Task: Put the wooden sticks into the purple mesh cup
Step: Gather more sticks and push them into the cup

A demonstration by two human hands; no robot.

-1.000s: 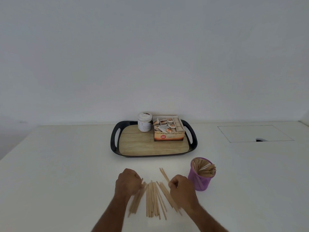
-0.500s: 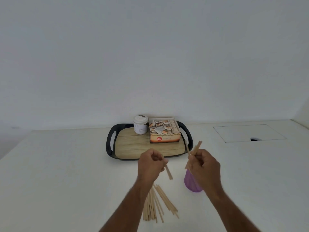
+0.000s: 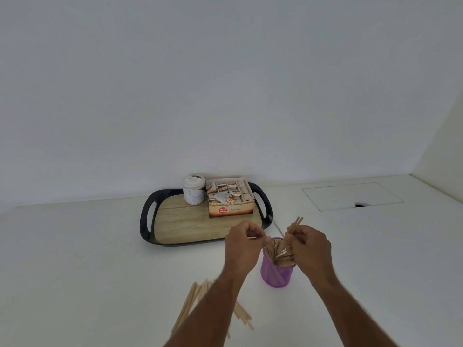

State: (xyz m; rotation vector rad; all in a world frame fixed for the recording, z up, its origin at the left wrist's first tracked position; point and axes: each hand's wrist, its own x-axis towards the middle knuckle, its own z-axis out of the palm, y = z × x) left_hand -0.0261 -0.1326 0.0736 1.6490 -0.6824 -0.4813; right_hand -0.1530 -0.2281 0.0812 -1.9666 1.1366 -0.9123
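Note:
The purple mesh cup (image 3: 275, 275) stands on the white table, holding several wooden sticks (image 3: 278, 252). My left hand (image 3: 241, 247) hovers at the cup's left rim and pinches a wooden stick whose end shows pale by its fingers. My right hand (image 3: 309, 249) is at the cup's right rim and grips a few sticks (image 3: 295, 222) that poke up above the knuckles. A loose pile of sticks (image 3: 193, 300) lies on the table near me, partly hidden under my left forearm.
A black-rimmed tray (image 3: 147, 219) with a wood-look base sits behind the cup. On it stand a white jar (image 3: 193, 189) and an open box of tea bags (image 3: 230, 199). A square hatch with a cable hole (image 3: 350, 196) is set in the table at the right.
Both hands lifted sticks from the pile, carried them up and right, and now meet over the cup's mouth. The view has shifted closer to the tray.

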